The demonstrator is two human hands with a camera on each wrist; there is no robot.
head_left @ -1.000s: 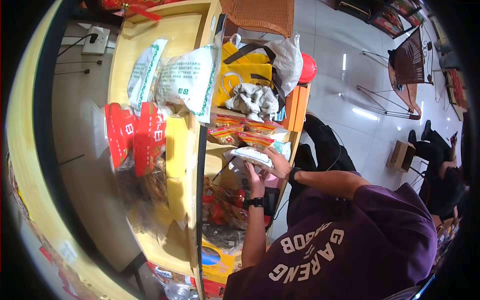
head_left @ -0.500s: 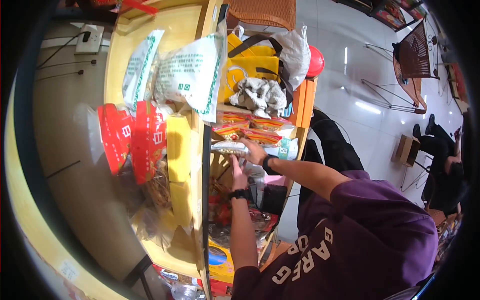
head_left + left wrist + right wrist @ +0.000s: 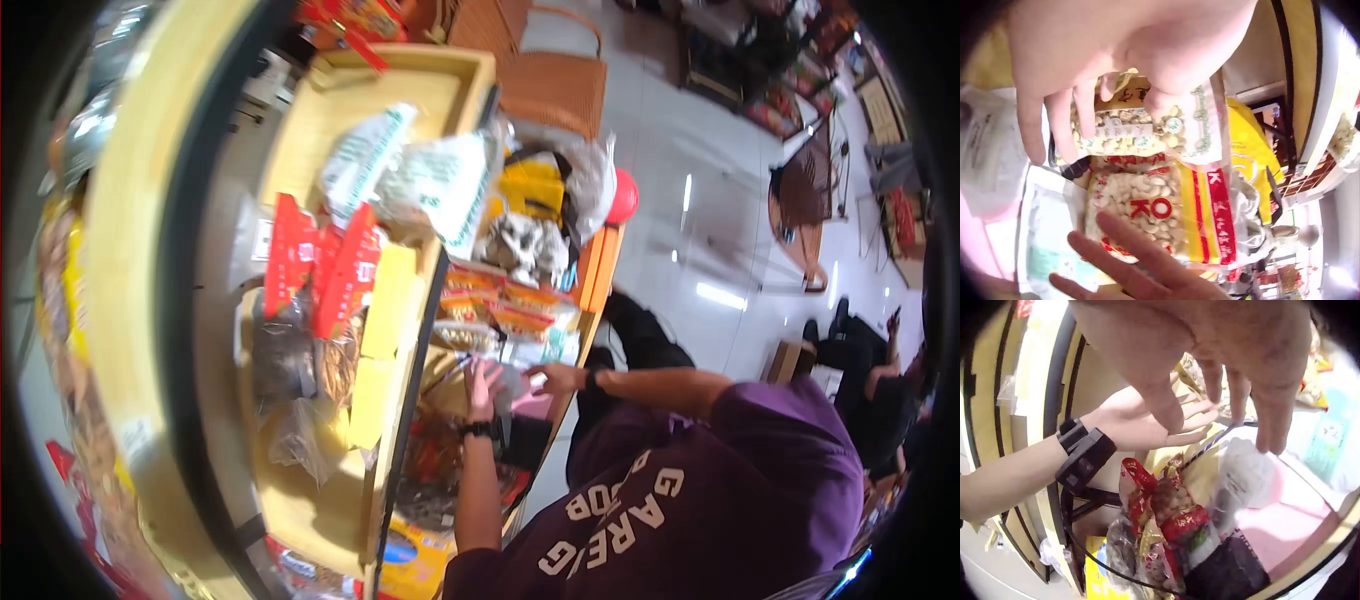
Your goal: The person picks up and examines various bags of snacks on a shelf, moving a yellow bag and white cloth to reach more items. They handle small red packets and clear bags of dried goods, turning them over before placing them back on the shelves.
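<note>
My left hand (image 3: 482,388) is held with its fingers spread, just in front of a clear-and-white bag of pale round seeds (image 3: 1194,136). Nothing is gripped in it; in the left wrist view the left hand (image 3: 1129,50) overlaps the bag's top. Behind the bag is a red-and-yellow "OK" bag of cashews (image 3: 1141,206). On the person's side, my right hand (image 3: 556,379) has loosely straight fingers and holds nothing. In the right wrist view, the right hand (image 3: 1210,337) hangs over a crumpled clear plastic bag (image 3: 1244,472).
Red packets (image 3: 1179,519), a black pouch (image 3: 1225,572) and a pink sheet (image 3: 1285,531) lie in the same shelf bin. A yellow bag (image 3: 530,190) and grey cloth (image 3: 525,248) are beyond. A raised wooden tray (image 3: 400,60) borders the left, holding white-and-green bags (image 3: 440,185).
The right hand has let go of the bag of seeds and drawn back toward the person. The bag now rests against the red-and-yellow bags. The head view has shifted.
</note>
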